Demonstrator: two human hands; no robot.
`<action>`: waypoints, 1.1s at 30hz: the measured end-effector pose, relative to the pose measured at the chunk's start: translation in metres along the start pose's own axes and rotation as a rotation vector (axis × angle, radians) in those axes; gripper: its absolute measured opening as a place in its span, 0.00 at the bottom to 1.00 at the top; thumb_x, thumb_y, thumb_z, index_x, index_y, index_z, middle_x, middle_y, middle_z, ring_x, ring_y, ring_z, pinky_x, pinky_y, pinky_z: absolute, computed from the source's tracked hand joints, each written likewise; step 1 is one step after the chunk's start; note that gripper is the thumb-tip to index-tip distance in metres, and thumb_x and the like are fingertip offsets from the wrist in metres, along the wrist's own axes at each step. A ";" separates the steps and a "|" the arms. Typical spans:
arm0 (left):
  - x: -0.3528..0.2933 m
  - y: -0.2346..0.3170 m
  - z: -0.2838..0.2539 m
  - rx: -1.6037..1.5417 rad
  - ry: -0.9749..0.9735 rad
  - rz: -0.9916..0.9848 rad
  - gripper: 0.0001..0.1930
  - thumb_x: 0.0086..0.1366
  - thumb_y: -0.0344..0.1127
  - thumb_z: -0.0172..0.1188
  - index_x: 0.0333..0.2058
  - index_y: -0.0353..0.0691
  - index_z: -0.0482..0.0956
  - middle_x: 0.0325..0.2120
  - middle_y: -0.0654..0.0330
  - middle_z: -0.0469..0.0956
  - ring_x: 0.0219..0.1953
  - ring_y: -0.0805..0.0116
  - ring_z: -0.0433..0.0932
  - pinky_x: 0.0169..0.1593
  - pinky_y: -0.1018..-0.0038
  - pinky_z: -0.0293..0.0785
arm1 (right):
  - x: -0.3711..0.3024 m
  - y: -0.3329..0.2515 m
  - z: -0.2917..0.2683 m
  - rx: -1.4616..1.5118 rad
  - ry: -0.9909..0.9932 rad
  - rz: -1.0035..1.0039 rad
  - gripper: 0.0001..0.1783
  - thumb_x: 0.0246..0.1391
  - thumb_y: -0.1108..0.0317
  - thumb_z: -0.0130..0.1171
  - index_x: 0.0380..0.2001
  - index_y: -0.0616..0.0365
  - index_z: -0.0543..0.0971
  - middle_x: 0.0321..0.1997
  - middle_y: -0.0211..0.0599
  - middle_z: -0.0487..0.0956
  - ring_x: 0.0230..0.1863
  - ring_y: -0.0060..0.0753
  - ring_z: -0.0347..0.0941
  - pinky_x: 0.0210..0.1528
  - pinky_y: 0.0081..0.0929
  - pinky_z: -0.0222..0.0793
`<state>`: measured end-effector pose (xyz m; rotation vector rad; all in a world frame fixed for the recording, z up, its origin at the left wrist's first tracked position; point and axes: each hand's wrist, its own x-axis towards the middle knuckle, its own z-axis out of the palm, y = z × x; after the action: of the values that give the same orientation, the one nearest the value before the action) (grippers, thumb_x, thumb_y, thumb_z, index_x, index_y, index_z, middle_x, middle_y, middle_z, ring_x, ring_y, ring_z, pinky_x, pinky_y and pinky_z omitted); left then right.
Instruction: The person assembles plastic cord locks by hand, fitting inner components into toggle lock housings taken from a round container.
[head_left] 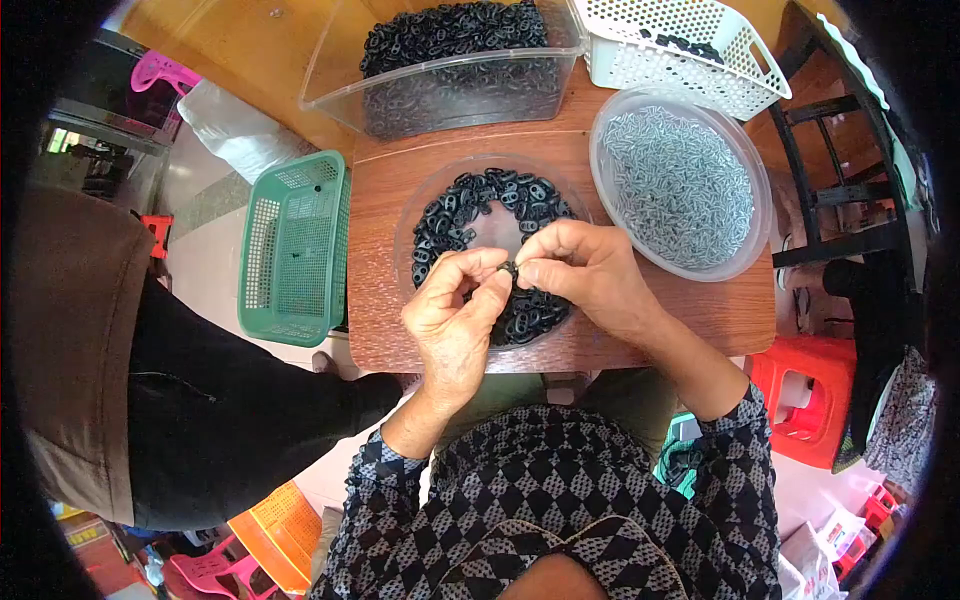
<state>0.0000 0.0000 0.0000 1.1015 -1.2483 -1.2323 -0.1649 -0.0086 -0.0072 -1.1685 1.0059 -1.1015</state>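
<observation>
My left hand (455, 320) and right hand (585, 270) meet fingertip to fingertip, pinching one small black ring part (509, 269) between them, just above the round clear dish (420, 215) of black ring parts on the bench (690, 325). Right of that dish sits a clear bowl (762, 205) of small metal pins; behind it a clear tub (340, 75) of black parts and a white basket (690, 65). Left of the dish, beyond the bench edge, a green basket (295, 245).

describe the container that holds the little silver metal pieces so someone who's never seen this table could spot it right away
Start at the small brown wooden table in the middle. On its right side, just beyond the right hand, sits a round clear plastic bowl filled with small silvery metal pieces. Its neighbours, the round dish under the hands and the rectangular tub behind, hold black parts; only this one holds silver.
</observation>
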 end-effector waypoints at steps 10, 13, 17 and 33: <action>0.001 0.000 -0.001 0.028 0.007 0.018 0.07 0.58 0.20 0.59 0.37 0.30 0.78 0.30 0.66 0.74 0.31 0.82 0.71 0.35 0.85 0.69 | 0.001 -0.001 0.004 -0.002 -0.002 0.027 0.05 0.51 0.74 0.58 0.30 0.65 0.78 0.28 0.29 0.78 0.31 0.15 0.71 0.34 0.17 0.68; 0.001 -0.003 -0.001 0.095 0.018 0.084 0.08 0.57 0.21 0.61 0.37 0.30 0.79 0.30 0.64 0.75 0.31 0.80 0.72 0.35 0.84 0.70 | 0.001 0.000 0.005 -0.024 -0.001 0.021 0.05 0.51 0.74 0.58 0.30 0.65 0.78 0.28 0.29 0.78 0.31 0.15 0.70 0.34 0.18 0.68; 0.000 -0.002 0.001 0.204 0.015 0.162 0.08 0.57 0.22 0.62 0.37 0.30 0.79 0.31 0.63 0.75 0.32 0.79 0.73 0.37 0.84 0.70 | 0.001 0.001 0.004 -0.065 -0.006 0.002 0.06 0.50 0.73 0.58 0.30 0.66 0.77 0.27 0.28 0.77 0.30 0.14 0.69 0.33 0.18 0.68; 0.005 -0.005 0.001 -0.134 0.070 0.004 0.12 0.56 0.20 0.62 0.40 0.29 0.76 0.29 0.59 0.77 0.29 0.77 0.75 0.33 0.82 0.73 | 0.005 -0.006 0.008 -0.141 0.005 -0.112 0.07 0.53 0.72 0.54 0.29 0.66 0.77 0.25 0.32 0.78 0.30 0.18 0.71 0.34 0.21 0.68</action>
<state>-0.0013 -0.0048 -0.0046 1.0355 -1.0988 -1.2452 -0.1569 -0.0121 -0.0008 -1.3495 1.0454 -1.1363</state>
